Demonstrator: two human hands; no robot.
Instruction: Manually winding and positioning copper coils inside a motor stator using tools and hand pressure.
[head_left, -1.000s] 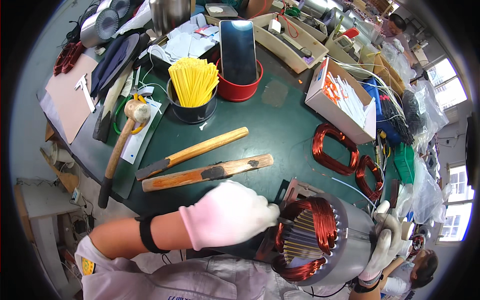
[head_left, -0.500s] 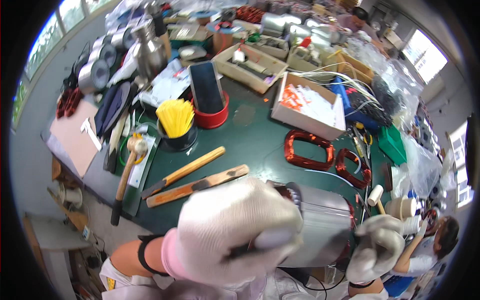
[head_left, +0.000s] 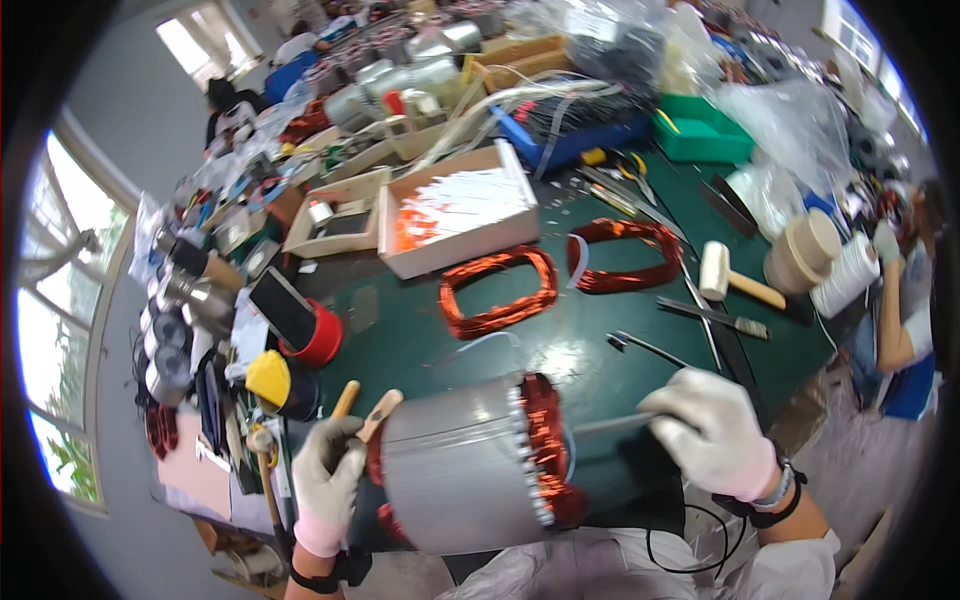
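Note:
A grey motor stator [head_left: 450, 470] lies on its side at the table's near edge, red-brown copper windings [head_left: 548, 440] and white slot liners showing at its right end. My left hand [head_left: 328, 480], in a white glove, is at the left end, its fingers curled; what lies inside them is hidden. Two wooden sticks [head_left: 380, 412] lie just behind that hand. My gloved right hand [head_left: 712, 430] is closed around a thin grey strip-like tool [head_left: 612, 426], blurred, which points left toward the windings. Its tip is close to the coil; contact cannot be made out.
Two copper coils [head_left: 498, 292] lie beyond the stator. Behind them stands a box of white and orange strips [head_left: 455, 215]. A mallet [head_left: 735, 278] and a file [head_left: 715, 318] lie at right. A yellow-filled cup [head_left: 285, 385] and red phone holder [head_left: 318, 335] stand left.
My view has swung right. The left hand has gone from in front of the stator to its left end. My right hand has left the right end and now holds the grey strip-like tool.

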